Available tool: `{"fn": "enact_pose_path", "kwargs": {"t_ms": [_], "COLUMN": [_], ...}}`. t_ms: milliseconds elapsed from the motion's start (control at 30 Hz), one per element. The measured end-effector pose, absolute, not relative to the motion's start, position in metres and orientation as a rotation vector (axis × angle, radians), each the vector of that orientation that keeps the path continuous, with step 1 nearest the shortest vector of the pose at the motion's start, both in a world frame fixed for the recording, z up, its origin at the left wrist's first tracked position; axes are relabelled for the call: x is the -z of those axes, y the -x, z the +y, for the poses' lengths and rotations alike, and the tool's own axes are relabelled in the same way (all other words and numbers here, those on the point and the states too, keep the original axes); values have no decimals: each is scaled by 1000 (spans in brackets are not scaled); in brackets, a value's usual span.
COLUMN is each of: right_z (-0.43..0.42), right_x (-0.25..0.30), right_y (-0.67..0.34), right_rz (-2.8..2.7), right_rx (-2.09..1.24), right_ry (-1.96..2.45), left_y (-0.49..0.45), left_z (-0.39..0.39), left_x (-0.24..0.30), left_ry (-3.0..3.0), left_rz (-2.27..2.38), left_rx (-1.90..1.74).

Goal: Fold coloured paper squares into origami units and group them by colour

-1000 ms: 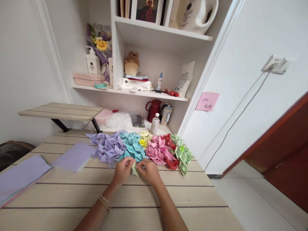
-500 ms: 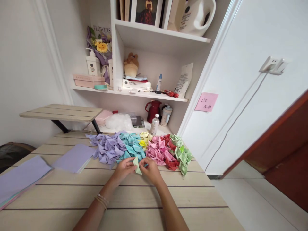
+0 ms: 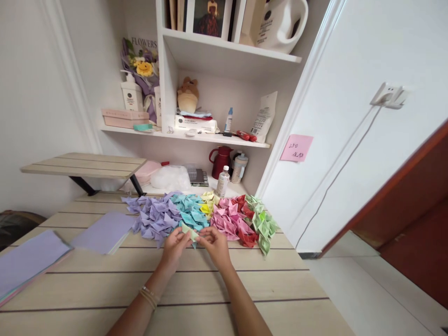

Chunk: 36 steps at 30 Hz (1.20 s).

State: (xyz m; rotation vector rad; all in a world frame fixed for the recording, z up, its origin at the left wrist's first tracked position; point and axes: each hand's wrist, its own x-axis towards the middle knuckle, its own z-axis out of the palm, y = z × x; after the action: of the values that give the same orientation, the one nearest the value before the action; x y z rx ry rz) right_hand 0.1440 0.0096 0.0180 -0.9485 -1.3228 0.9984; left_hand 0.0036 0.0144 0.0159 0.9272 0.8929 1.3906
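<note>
A small piece of folded light green paper [image 3: 189,232] is held above the table's middle, just in front of the turquoise pile. My left hand [image 3: 176,246] pinches its left side between thumb and fingers. From the right, my right hand [image 3: 214,242] grips its lower right end with thumb and fingertips. Behind the hands lie heaps of folded paper pieces: purple [image 3: 157,217], turquoise [image 3: 191,210], yellow [image 3: 207,205], pink [image 3: 226,217], red [image 3: 248,239] and green [image 3: 262,224]. The fingers cover part of the green paper.
Flat purple sheets [image 3: 103,232] and a larger paper stack [image 3: 30,261] lie on the left of the slatted table [image 3: 175,289]. A small raised stand [image 3: 86,164] is at the back left. A clear bottle [image 3: 223,181] stands behind the piles, before the shelves.
The green paper has turned from near upright to a slant, leaning to the upper left. Both hands have shifted slightly, keeping close together around it. The view has moved a little.
</note>
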Motion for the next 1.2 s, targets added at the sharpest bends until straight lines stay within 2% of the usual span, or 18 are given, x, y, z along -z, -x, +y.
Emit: {"fn": "enact_pose_path", "kwargs": {"t_ms": [133, 400, 600, 967, 1200], "right_z": [8, 5, 8, 18, -20], "right_x": [-20, -23, -41, -79, -50], "right_y": [-145, -154, -172, -330, -359], "right_rz": [-1354, -1536, -1623, -1196, -1122], "right_rx": [-1024, -583, -449, 103, 187], "right_ry": [912, 1008, 1048, 1861, 2230], "left_y": [-3, -2, -2, 1, 2], "left_z": [13, 13, 14, 22, 22], "left_x": [-24, -26, -25, -19, -21], "left_ry": [-894, -922, -891, -921, -931], "left_rz": [815, 743, 701, 716, 735], "left_rx": [-1447, -1371, -1303, -1198, -1205]}}
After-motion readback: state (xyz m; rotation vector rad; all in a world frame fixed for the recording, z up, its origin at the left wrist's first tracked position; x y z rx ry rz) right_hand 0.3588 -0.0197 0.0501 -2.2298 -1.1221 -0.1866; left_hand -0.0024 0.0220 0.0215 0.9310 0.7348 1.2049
